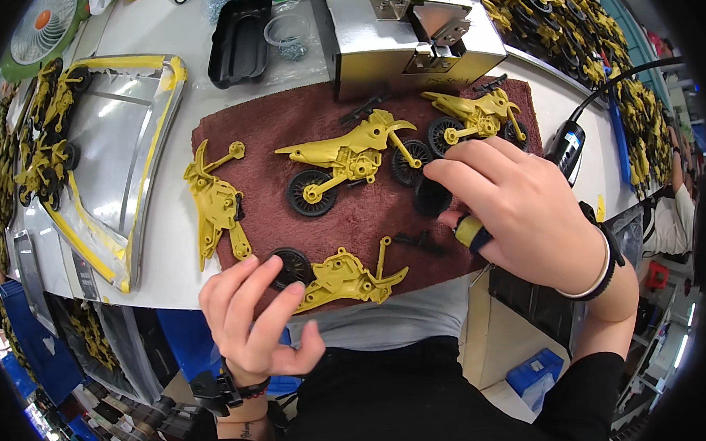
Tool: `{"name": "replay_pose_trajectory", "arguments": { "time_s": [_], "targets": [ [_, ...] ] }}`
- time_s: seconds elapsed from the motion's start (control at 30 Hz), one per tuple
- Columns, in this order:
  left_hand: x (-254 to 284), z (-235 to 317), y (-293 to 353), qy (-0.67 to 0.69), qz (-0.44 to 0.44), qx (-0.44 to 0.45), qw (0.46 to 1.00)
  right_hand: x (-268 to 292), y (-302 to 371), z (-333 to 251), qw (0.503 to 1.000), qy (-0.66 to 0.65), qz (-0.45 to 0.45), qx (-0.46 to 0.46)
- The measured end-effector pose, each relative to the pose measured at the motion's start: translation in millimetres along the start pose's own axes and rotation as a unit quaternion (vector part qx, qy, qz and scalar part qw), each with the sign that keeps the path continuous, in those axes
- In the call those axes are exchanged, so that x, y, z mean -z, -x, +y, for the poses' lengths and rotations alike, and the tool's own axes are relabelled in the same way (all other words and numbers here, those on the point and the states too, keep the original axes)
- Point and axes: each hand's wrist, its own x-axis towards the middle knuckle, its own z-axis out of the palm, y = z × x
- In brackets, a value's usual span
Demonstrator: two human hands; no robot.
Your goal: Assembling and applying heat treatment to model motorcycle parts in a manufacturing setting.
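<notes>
My right hand [521,209], with a dark and yellow wrap on one finger, pinches a small black toy wheel [431,199] above the cloth. Low on the cloth, my left hand [256,319] has its fingers spread, their tips at the edge of another black wheel [290,268]. That wheel sits at the left end of a yellow toy motorcycle body [346,280]. In the middle lies a yellow toy motorcycle [344,156] with two wheels on it; a second motorcycle [478,114] is beyond my right hand. A yellow body without wheels [214,201] lies at the left.
Beneath these is a brown cloth [254,119]. A metal machine [418,44] stands behind it, beside a black tray [241,43] and a clear cup [287,32]. At left, a taped metal tray [116,148] holds motorcycles. A black cylindrical tool [566,148] with a cable lies right.
</notes>
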Motion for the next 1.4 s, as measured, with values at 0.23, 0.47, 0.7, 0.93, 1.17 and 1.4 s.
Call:
{"name": "replay_pose_trajectory", "arguments": {
  "time_s": [0.23, 0.47, 0.7, 0.93, 1.17, 1.4],
  "targets": [
    [-8.1, 0.1, 9.1, 0.01, -0.033, 0.004, 0.999, -4.8, -8.8, -3.3, 0.999, 0.026, 0.003, 0.018],
    [-7.9, -0.2, 11.0, 0.014, -0.034, 0.007, 0.999, 6.2, -17.1, -7.1, 0.98, -0.192, 0.006, 0.053],
    [-10.6, -2.0, 15.4, 0.02, -0.024, 0.01, 0.999, -2.4, -28.4, -19.6, 0.982, -0.162, -0.051, 0.077],
    [-13.2, -1.3, 14.8, 0.014, -0.013, 0.011, 1.0, -7.6, -31.2, -22.0, 0.988, -0.081, -0.085, 0.097],
    [-9.7, -1.7, 11.7, 0.014, -0.005, 0.011, 1.0, -7.6, -27.4, -24.1, 0.994, -0.044, -0.004, 0.099],
    [19.8, -26.8, -12.1, 0.039, 0.121, 0.154, 0.98, 2.8, -11.6, -28.8, 0.992, -0.031, -0.012, 0.122]
  ]
}}
